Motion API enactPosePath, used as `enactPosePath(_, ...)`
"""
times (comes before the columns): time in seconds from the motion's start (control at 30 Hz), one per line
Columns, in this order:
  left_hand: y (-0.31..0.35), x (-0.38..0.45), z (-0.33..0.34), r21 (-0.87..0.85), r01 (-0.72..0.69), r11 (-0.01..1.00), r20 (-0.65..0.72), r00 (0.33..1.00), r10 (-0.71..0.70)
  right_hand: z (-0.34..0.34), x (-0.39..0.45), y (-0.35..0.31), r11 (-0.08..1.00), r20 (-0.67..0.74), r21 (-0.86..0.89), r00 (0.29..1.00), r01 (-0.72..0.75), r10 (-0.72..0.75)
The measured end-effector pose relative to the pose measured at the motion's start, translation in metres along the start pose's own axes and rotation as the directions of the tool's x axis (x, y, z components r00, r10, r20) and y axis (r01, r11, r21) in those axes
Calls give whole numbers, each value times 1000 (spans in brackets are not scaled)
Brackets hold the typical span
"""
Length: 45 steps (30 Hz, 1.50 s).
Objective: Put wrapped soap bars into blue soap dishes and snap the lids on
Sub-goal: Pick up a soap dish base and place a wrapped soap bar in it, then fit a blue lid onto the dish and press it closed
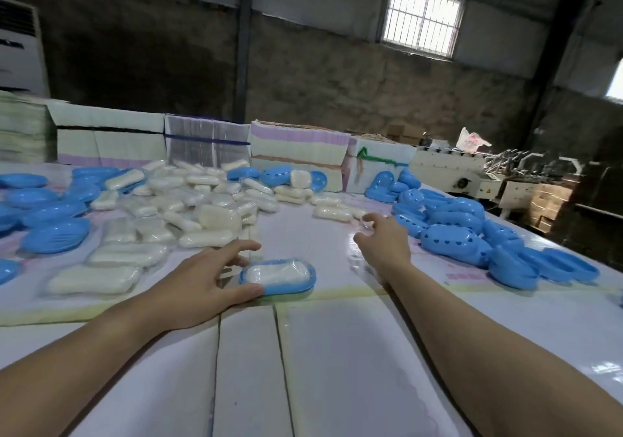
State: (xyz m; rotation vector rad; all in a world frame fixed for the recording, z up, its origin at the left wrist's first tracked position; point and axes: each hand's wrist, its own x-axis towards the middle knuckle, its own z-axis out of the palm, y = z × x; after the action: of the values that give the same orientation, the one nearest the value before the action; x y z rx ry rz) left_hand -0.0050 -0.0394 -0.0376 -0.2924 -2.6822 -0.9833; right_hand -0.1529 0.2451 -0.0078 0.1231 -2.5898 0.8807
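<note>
The left hand steadies the soap-filled blue dish with spread fingers, while the right hand, fingers loosely open and empty, reaches toward the lids at the right, so a lid probably goes on next.

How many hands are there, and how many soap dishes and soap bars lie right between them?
Hands: 2, left hand and right hand
Blue soap dish: 1
Wrapped soap bar, in the dish: 1
Total: 4

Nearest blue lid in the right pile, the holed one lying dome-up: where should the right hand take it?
From above, thumb and fingers across the narrow width of the lid, coming from its left, table-side edge. Its dome faces up and other lids crowd its right. The right hand hovers close by.
</note>
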Motion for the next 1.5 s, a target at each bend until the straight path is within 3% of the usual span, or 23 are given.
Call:
enactPosePath(0.03,-1,1,-1,3,-10,1000,2,1000,10,-5,7,11,974,-45,-226,999,-1,-9)
enactPosePath(0.1,-5,0,-2,5,-20,1000,-2,1000,20,-17,19,32,893,-52,-438,994,-109,95)
enactPosePath(0.2,-8,2,0,49,-43,998,-13,999,43,-32,31,65,807,-82,-511,951,-297,298)
enactPosePath(0.33,-13,6,0,89,-62,994,-20,998,64,-42,47,95,798,-98,-486,929,-357,356)
enactPosePath(0.57,-21,7,5,187,-58,981,-76,994,74,-28,58,84,823,-78,-529,977,-208,197)
enactPosePath(0.7,-21,7,4,187,-52,981,-66,996,65,-26,56,83,877,9,-433,972,-209,236)
enactPosePath(0.8,-17,7,2,160,-45,986,-45,998,53,-25,51,73,924,74,-362,984,-125,163)
enactPosePath(0.97,0,6,1,115,-52,992,-26,998,55,-23,27,26,999,254,12,967,30,-32)
enactPosePath(1.07,8,4,2,60,-30,998,-1,1000,31,-21,-1,-16,904,297,416,926,95,-234)
enactPosePath(1.13,9,4,3,35,23,999,2,1000,-23,-15,-20,-34,811,295,558,871,178,-393)
enactPosePath(1.2,8,4,4,-34,82,996,5,997,-82,-10,-33,-42,771,319,584,801,254,-506)
enactPosePath(1.33,6,4,3,-121,105,987,21,994,-103,-3,-45,-47,781,436,535,686,323,-582)
enactPosePath(1.5,7,3,1,-83,87,993,22,996,-86,3,-48,-52,776,470,450,621,443,-627)
